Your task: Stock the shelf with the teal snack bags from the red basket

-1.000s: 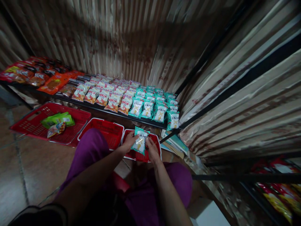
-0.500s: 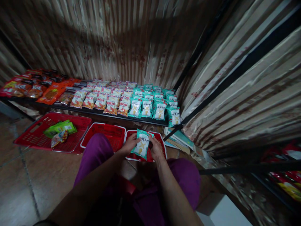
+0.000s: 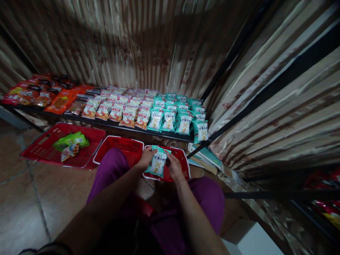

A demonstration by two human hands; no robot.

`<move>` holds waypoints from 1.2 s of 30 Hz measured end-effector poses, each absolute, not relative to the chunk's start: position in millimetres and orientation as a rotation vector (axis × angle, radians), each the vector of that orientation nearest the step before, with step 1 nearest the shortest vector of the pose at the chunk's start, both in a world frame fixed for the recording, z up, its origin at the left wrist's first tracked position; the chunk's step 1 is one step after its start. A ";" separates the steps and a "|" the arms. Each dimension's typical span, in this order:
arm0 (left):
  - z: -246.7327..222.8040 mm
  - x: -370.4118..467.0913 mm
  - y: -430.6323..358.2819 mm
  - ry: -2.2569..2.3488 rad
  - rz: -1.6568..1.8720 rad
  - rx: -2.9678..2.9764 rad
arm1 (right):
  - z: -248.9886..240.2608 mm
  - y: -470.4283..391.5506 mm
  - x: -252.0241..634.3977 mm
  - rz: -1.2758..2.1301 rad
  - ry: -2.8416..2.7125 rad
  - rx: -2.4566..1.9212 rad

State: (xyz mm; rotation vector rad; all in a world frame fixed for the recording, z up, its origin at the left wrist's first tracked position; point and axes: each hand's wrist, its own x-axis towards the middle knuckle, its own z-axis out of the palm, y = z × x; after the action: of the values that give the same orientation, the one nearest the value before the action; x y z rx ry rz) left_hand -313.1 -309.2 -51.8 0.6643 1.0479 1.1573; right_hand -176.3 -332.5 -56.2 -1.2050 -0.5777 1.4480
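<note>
A teal and white snack bag (image 3: 157, 163) is held between my two hands, over the right red basket (image 3: 183, 164). My left hand (image 3: 146, 158) pinches the bag's left upper edge. On the other side, my right hand (image 3: 174, 165) has its fingers closed on the bag's right edge. Matching teal bags (image 3: 169, 119) stand in rows at the right end of the low black shelf (image 3: 106, 123). Beside them are rows of white and orange bags (image 3: 128, 115).
The middle red basket (image 3: 120, 145) stands near my knee. A larger red basket (image 3: 90, 137) at left holds green packets (image 3: 70, 140) and a small colourful bag (image 3: 70, 152). Orange packets (image 3: 61, 102) lie on the shelf. A black post (image 3: 225, 131) slants at right; a white box (image 3: 256, 241) is low right.
The held bag has turned a little and shifted slightly left, with both hands still on it. The whole view has moved slightly, so the shelf appears further right.
</note>
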 end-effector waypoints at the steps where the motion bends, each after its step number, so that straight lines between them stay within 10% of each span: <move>1: -51.3 -312.7 -308.1 1.052 1.155 0.656 | -56.8 -332.3 -176.1 1.444 -0.579 -1.207; 36: -65.1 -309.5 -309.3 0.993 1.071 0.509 | -57.0 -345.1 -165.0 1.508 -0.559 -1.239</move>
State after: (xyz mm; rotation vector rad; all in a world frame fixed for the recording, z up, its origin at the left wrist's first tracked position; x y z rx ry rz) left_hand -309.5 -309.3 -65.1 0.5092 0.9929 1.0713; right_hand -165.0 -345.1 -57.0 -1.2389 -0.5588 1.5080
